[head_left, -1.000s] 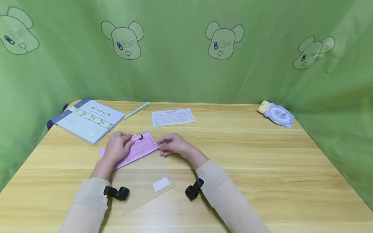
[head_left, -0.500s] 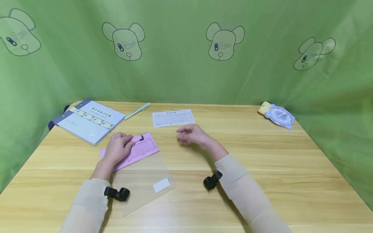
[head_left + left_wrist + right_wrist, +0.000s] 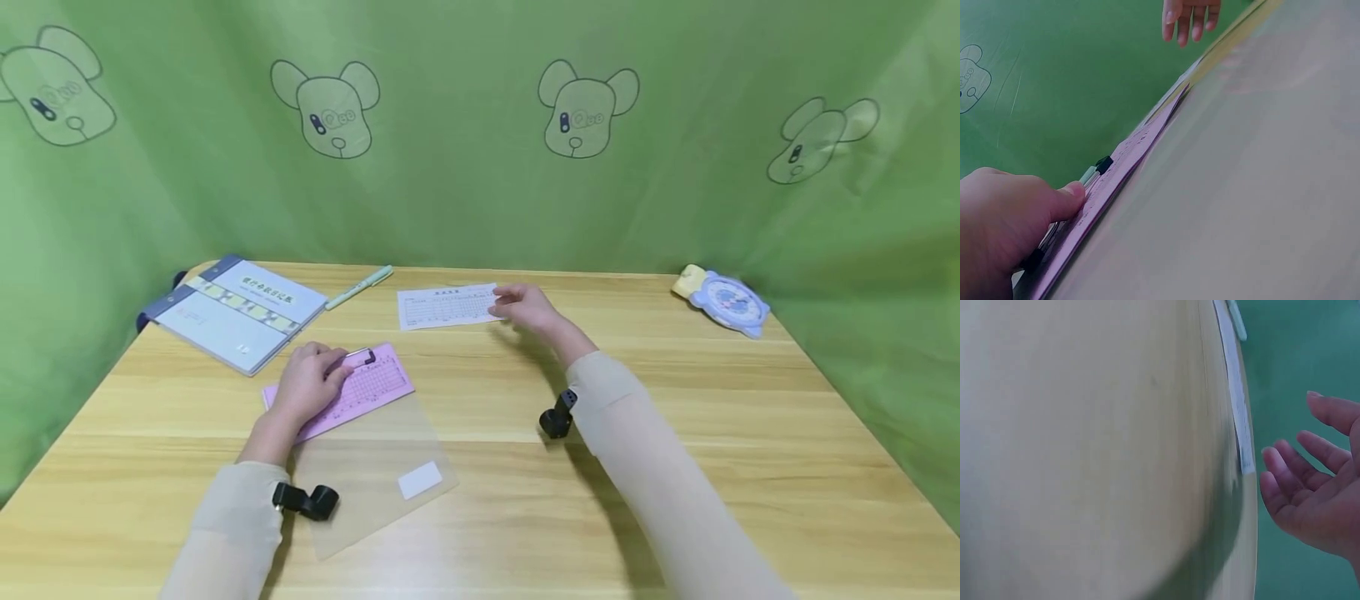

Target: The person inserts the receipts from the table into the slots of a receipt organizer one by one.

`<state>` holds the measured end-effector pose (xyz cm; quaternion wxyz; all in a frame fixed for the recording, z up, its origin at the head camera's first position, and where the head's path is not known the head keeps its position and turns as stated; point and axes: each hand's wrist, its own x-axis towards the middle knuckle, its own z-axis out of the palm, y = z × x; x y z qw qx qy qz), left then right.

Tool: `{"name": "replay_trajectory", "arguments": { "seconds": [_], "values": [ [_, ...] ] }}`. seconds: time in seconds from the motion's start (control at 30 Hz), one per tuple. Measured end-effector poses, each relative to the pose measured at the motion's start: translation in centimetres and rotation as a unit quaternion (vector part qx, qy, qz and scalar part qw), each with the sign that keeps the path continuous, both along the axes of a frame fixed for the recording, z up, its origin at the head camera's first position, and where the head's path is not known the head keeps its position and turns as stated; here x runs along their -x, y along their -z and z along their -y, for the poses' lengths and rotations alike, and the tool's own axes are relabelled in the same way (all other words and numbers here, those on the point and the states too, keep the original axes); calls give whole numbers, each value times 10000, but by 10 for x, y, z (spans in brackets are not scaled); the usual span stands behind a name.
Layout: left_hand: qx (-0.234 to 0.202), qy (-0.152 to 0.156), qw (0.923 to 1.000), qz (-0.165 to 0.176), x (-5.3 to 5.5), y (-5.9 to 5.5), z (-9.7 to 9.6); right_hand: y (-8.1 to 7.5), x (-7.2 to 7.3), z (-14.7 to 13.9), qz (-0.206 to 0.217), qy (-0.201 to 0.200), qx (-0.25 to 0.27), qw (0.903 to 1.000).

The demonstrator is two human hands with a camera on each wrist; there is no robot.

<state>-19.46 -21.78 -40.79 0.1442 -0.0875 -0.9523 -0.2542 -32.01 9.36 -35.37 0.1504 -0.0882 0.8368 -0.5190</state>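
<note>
A translucent clipboard [image 3: 375,475] with a white label lies on the table at front left. At its top end a pink printed form [image 3: 371,392] lies along the metal clip [image 3: 360,357]. My left hand [image 3: 303,387] grips the clip end, covering the left part of the form. In the left wrist view the thumb [image 3: 1072,194] presses on the clip. A white printed form [image 3: 442,308] lies flat near the back edge. Over its right end reaches my right hand [image 3: 528,308]. In the right wrist view its fingers are spread and loosely bent, with nothing between them.
A blue-grey account book [image 3: 240,312] lies at back left, with a light green pen [image 3: 360,287] beside it. At back right sits a blue and yellow toy-like clock [image 3: 727,302]. Behind the wooden table [image 3: 675,467] hangs a green curtain [image 3: 465,183].
My right hand has left the right edge of the pink form and moved right and back, to the white form's right end. My left hand has stayed on the clip.
</note>
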Motion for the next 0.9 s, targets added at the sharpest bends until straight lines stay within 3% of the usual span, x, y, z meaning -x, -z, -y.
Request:
{"name": "replay_trajectory", "arguments": {
  "seconds": [0.13, 0.43, 0.9],
  "values": [
    [-8, 4, 10000, -49, 0, 0, 1, 1, 12, 1, -130, 214, -178, 9995],
    [-46, 0, 10000, -32, 0, 0, 0, 16, 28, 9, 47, 431, -124, 9990],
    [-33, -41, 10000, 23, 1, 1, 0, 31, 24, 16, -468, 539, -710, 9949]
  ]
}}
